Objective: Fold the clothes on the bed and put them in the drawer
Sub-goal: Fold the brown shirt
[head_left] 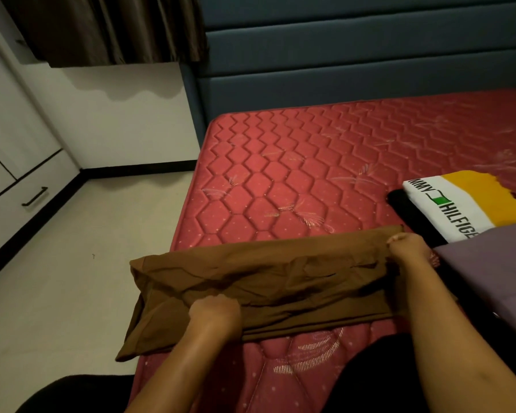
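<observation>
One garment [265, 272] — fingers [397, 238] gripping near edge, far corner

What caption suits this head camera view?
On the red mattress, the left hand and right hand grip a brown garment beside folded clothes.

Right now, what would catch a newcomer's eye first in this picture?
The brown garment lies stretched across the near edge of the red mattress, its left end hanging over the side. The left hand grips its near part and the right hand pinches its far right corner. At the right lies a folded white and yellow shirt.
</observation>
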A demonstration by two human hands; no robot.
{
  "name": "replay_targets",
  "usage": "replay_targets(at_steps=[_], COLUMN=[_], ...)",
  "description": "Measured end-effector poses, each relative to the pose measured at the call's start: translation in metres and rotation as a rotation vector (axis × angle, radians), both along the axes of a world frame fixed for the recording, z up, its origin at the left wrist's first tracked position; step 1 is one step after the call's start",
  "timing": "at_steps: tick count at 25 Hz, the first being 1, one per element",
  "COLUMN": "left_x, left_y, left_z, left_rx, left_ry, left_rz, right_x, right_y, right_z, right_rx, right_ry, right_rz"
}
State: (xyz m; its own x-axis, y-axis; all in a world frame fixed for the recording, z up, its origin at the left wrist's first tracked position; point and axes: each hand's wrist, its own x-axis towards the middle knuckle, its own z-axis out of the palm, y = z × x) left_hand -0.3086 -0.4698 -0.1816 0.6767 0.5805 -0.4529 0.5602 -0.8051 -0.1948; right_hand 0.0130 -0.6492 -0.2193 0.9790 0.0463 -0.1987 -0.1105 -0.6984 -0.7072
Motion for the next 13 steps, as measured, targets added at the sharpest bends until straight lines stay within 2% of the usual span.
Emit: replay_targets(at_steps=[2,4,5,7,9,11,13], left_x=[0.033,0.064,0.077,0.093,0.098,0.1,0.1], left_y=[0.008,0.017,0.021,0.031,0.038,0.045,0.053], left_z=[0.008,0.002,-0.004,-0.019,-0.033,-0.041,-0.038], left_rx=[0.058,0.047,0.026,-0.021,-0.09,-0.183,-0.275], left_ry=[-0.186,-0.39,-0.415,-0.335,-0.29,-0.444,-0.763], left_rz=[-0.002,-0.004,-0.009,-0.008,0.0,0.028,0.144], right_x=[-0.003,-0.017,-0.022,-0.023,-0.021,-0.016,-0.013], right_y=[0.012,0.025,0.027,0.024,0.02,0.02,0.022], right_z=[0.003,0.006,0.005,-0.005,-0.006,0.001,0.011], right_rx=[0.13,0.148,0.049,-0.198,-0.263,-0.119,0.087], right_ry=[0.004,0.135,0.193,0.195,0.199,0.154,-0.007], right_rz=[0.087,0.245,0.297,0.315,0.33,0.31,0.18])
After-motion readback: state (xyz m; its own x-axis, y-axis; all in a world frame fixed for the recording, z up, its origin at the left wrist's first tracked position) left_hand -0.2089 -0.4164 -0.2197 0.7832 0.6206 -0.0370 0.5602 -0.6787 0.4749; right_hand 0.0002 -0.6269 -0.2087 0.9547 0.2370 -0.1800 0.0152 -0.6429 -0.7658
